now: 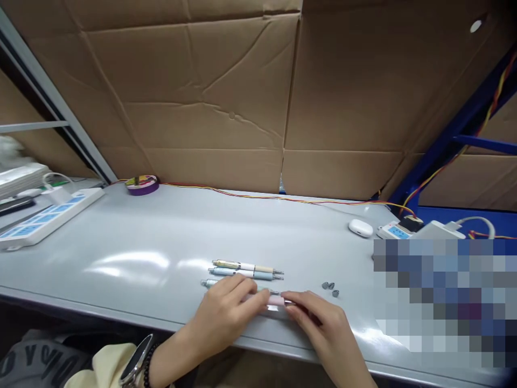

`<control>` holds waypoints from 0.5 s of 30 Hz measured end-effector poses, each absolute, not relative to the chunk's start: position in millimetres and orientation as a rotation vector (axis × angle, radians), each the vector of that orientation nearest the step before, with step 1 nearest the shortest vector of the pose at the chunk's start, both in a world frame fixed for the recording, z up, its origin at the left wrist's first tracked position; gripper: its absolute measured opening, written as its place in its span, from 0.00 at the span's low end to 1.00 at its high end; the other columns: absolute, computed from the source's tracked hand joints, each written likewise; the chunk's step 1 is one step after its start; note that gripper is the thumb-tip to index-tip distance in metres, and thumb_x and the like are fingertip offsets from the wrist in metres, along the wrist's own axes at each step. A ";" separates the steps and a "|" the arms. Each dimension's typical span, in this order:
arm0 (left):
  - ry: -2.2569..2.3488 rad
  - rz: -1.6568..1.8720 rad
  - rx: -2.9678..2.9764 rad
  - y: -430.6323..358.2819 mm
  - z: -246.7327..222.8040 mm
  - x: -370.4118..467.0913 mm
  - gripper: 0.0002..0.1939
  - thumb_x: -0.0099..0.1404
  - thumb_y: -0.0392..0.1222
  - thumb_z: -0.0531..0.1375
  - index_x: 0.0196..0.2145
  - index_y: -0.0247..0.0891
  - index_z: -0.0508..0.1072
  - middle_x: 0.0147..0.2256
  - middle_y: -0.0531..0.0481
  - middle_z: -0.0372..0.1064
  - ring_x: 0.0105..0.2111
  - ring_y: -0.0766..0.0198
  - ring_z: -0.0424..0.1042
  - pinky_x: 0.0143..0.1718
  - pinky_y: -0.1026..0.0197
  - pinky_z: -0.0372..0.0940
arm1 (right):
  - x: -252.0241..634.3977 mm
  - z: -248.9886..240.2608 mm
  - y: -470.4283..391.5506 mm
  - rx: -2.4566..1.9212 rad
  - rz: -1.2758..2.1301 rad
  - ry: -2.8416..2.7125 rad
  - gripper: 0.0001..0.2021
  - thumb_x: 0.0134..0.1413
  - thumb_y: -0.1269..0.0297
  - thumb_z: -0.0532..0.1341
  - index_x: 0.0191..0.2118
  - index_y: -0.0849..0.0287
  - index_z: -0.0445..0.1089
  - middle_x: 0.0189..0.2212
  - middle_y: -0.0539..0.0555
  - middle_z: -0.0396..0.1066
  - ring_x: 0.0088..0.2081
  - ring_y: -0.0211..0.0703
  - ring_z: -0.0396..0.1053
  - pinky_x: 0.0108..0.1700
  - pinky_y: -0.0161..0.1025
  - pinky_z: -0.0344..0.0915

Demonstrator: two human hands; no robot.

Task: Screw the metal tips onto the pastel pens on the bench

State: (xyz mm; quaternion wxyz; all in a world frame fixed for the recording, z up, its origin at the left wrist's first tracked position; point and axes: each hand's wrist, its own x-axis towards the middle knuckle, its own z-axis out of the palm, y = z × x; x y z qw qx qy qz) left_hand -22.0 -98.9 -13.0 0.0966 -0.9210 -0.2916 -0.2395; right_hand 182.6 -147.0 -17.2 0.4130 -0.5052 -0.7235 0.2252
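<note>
My left hand (232,306) is closed on the barrel of a pink pen (276,300), held low over the table near its front edge. With thumb and forefinger, my right hand (323,320) pinches the dark metal tip end of the same pen. Just beyond my left hand lie a gold-and-white pen (247,266) and a light blue pen (262,275), side by side with thin refill ends pointing right. A third pen (208,283) is mostly covered by my left hand. Several small grey metal cone tips (332,286) rest to the right.
A white earbud case (361,228) and a white power strip (392,230) are at the right. Another power strip (52,215) sits at the left. A purple tape roll (142,185) and a red-yellow cable (242,195) lie along the back, before a cardboard wall (210,124).
</note>
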 end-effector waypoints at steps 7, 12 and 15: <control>-0.772 -0.779 -2.728 -100.8 -12.4 -19.2 0.09 0.68 0.32 0.47 0.36 0.36 0.67 0.24 0.53 0.64 0.25 0.64 0.62 0.27 0.62 0.56 | 182.1 -28.6 -147.0 -1.198 0.451 -1.817 0.09 0.59 0.66 0.55 0.41 0.54 0.72 0.23 0.50 0.70 0.25 0.39 0.65 0.27 0.34 0.63; -0.743 -0.794 -2.757 -101.3 -10.6 -20.4 0.14 0.71 0.45 0.46 0.34 0.36 0.65 0.23 0.54 0.63 0.21 0.66 0.62 0.21 0.63 0.53 | 183.0 -27.7 -147.1 -1.160 0.441 -1.825 0.10 0.59 0.67 0.55 0.42 0.54 0.72 0.24 0.50 0.70 0.26 0.39 0.66 0.27 0.33 0.64; -0.725 -0.803 -2.754 -100.6 -11.0 -20.2 0.09 0.69 0.38 0.49 0.32 0.37 0.65 0.24 0.54 0.65 0.23 0.67 0.63 0.23 0.64 0.55 | 181.9 -26.2 -147.0 -1.164 0.431 -1.800 0.10 0.59 0.67 0.55 0.41 0.54 0.72 0.24 0.50 0.70 0.25 0.38 0.66 0.27 0.33 0.64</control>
